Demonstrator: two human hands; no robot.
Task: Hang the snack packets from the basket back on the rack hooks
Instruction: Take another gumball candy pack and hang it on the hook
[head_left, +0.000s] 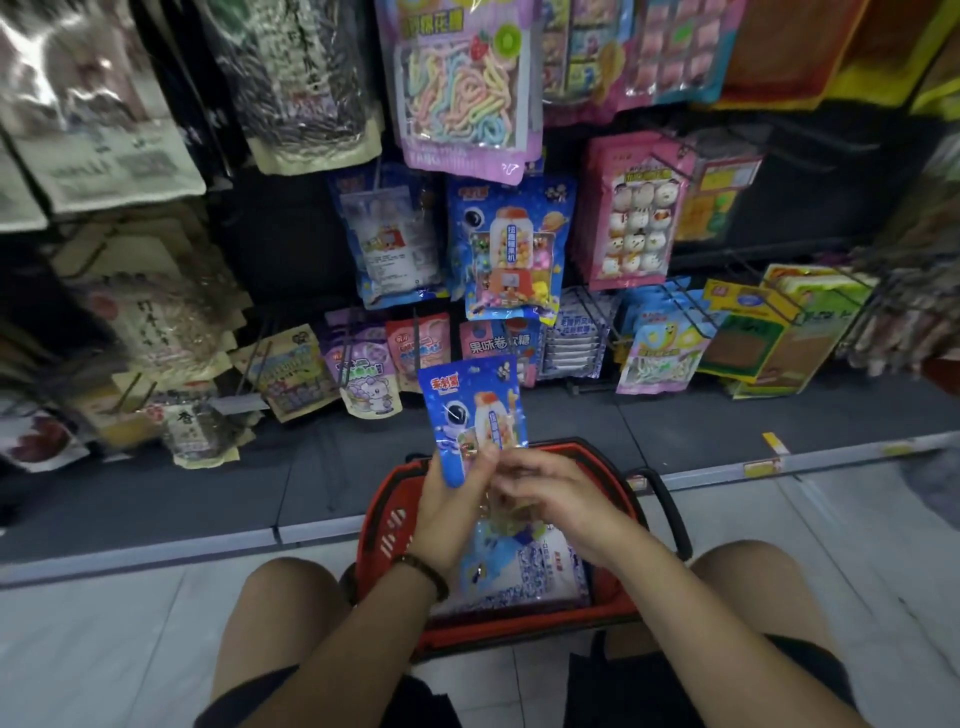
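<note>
The left hand (447, 499) pinches the lower edge of a blue packet (474, 413) between thumb and fingers (480, 464), holding it upright above the red basket (395, 519). The right hand (550, 493) is just beside it, its fingers curled toward the packet's lower right corner; motion blur hides whether they grip it or only touch.

The matching blue packets (511, 249) hang on the rack well above and beyond the fingertips. Held only at its bottom, the packet could flop or twist on the way up, so the hang hole at the top may miss the hook. A loose pinch could also drop it back onto the packets (540, 571) below the palms in the basket.
</note>
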